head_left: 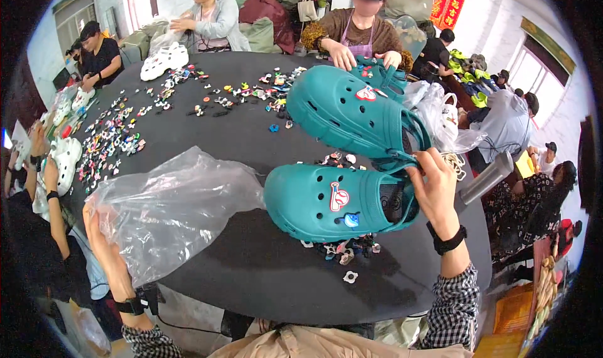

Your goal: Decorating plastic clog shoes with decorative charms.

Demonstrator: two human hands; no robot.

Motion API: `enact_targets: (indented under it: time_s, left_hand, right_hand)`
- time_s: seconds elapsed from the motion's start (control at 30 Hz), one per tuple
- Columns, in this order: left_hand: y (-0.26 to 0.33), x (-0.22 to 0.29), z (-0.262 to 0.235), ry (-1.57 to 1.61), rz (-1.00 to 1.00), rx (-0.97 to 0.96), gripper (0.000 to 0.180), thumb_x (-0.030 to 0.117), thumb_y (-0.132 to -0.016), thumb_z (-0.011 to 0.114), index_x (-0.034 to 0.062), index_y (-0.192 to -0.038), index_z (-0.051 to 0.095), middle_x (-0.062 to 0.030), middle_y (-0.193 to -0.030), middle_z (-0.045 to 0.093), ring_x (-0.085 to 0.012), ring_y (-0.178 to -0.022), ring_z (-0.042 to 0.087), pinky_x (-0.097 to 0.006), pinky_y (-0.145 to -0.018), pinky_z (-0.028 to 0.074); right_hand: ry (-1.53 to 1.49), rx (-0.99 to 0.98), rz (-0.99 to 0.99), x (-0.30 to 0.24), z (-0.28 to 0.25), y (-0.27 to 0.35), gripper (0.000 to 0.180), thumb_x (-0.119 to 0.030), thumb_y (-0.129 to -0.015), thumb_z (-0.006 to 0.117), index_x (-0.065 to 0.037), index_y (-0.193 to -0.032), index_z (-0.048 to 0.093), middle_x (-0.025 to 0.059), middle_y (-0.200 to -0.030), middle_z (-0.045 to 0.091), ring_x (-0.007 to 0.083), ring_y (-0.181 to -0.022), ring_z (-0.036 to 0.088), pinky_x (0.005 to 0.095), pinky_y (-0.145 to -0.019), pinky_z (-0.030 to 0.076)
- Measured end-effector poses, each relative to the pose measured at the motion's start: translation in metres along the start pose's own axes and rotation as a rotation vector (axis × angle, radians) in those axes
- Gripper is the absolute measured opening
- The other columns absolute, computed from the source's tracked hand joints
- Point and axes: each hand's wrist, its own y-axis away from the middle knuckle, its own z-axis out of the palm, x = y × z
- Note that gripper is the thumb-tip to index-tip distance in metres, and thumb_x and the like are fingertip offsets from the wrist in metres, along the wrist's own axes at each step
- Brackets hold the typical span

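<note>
My left hand (107,251) is closed on the edge of a clear plastic bag (179,216), which stretches rightward over the table. My right hand (436,191) pinches a pair of teal clogs at their heel straps, above the table. The upper clog (336,122) carries a red and white charm (366,93). On the lower clog (298,201) sit a bat-and-ball charm (339,196) and a blue charm (349,220). The toe of the lower clog touches or overlaps the bag's right end; I cannot tell whether it is inside.
Small loose charms (116,141) lie scattered over the dark round table (251,276). White clogs (164,61) rest at its far left. A person across (358,37) handles another teal clog (392,75). A metal post (487,179) and crumpled plastic bags (440,119) stand at the right.
</note>
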Motion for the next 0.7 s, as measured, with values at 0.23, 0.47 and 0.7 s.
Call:
enact_targets:
  time_s: [0.23,0.47,0.7]
  left_hand:
    - [0.006,0.053,0.035,-0.017,0.459,0.153,0.054,0.027,-0.105,0.047,-0.0008,-0.150,0.039,-0.0125,-0.156,0.039,-0.0256,-0.145,0.036,-0.042,-0.120,0.027]
    - [0.066,0.060,0.092,-0.402,0.804,0.078,0.081,0.029,-0.101,0.057,0.0017,-0.161,0.010,-0.0176,-0.168,0.007,-0.0329,-0.155,0.010,-0.055,-0.124,0.020]
    - [0.115,0.019,0.092,-0.357,0.413,-0.316,0.095,0.040,-0.101,0.056,0.0061,-0.162,-0.010,-0.0128,-0.171,-0.007,-0.0337,-0.157,0.004,-0.047,-0.125,0.007]
  right_hand:
    - [-0.044,-0.023,0.060,-0.023,-0.009,0.001,0.017,-0.013,-0.082,0.076,-0.004,-0.092,0.066,0.0116,-0.079,0.059,0.0308,-0.063,0.064,0.0397,-0.059,0.050]
    - [-0.441,-0.112,-0.004,-0.095,-0.002,-0.034,0.015,-0.017,-0.082,0.072,-0.002,-0.083,0.068,0.0144,-0.074,0.064,0.0348,-0.064,0.065,0.0428,-0.059,0.051]
    - [-0.514,-0.340,-0.242,-0.182,0.021,-0.025,0.025,-0.023,-0.084,0.067,-0.004,-0.072,0.056,0.0152,-0.068,0.060,0.0376,-0.059,0.063,0.0486,-0.053,0.050]
